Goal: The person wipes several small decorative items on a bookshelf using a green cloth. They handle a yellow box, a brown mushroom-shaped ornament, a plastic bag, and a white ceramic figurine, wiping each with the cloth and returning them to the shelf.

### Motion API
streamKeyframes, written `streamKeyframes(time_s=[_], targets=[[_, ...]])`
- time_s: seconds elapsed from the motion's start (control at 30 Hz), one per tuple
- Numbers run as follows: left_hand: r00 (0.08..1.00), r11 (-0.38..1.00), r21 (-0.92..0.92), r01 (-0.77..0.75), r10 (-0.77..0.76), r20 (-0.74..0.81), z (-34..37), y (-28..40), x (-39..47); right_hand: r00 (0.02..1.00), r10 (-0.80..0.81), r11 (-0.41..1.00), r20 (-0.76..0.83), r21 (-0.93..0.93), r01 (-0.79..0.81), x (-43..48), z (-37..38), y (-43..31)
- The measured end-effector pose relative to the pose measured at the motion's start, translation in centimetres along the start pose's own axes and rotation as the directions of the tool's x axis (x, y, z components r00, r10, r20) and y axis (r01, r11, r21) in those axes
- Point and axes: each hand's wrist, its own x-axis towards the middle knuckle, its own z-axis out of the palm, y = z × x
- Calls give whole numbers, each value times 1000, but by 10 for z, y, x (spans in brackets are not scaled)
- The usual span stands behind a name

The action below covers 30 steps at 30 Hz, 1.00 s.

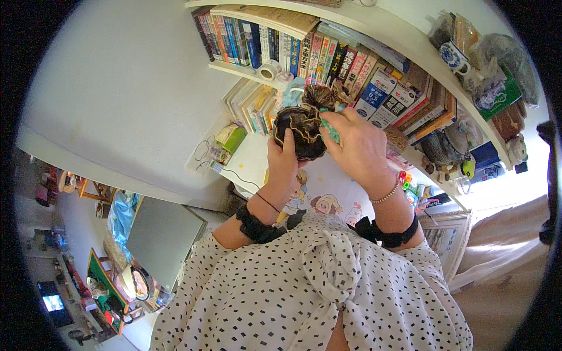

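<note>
A dark brown ruffled item with gold-coloured edging (299, 134), seemingly fabric, is held up over the white desk. My left hand (283, 160) grips its lower left side, the thumb lying on its front. At its right edge, my right hand (358, 147) pinches a small green patterned piece (330, 127) between thumb and fingers; whether this piece is joined to the dark item cannot be told. A smaller gathered brown piece (318, 96) shows just above, touching or overlapping the ruffled one. My fingertips behind the dark item are hidden.
Behind the hands, a white shelf (241, 70) carries rows of books (272, 44), a tape roll (269, 69) and boxes (373, 94). A green box (232, 138) and a thin cable (241, 175) lie at left. Cartoon figures (326, 204) decorate the desk surface. A framed picture (448, 237) leans at right.
</note>
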Motion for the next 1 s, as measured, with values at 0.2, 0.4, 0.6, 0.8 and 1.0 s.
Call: streamKeyframes(time_s=[0.2,0.4,0.6,0.8,1.0], targets=[[999,998,-43,-40,39,-26,-4,-2,7,996,-43,999,83,-26,45,-1,-6,2],[995,997,64,-45,50,-82,-8,2,13,990,-33,999,134,-7,34,-3,-22,12],[971,881,416,-223,236,20,-30,5,31,996,-90,995,-15,42,90,16,-72,28],[935,577,736,-354,234,266,-32,15,24,922,-357,934,147,86,348,41,-99,43],[853,613,659,-436,47,521,-19,29,5,677,-587,785,443,514,345,47,-69,50]])
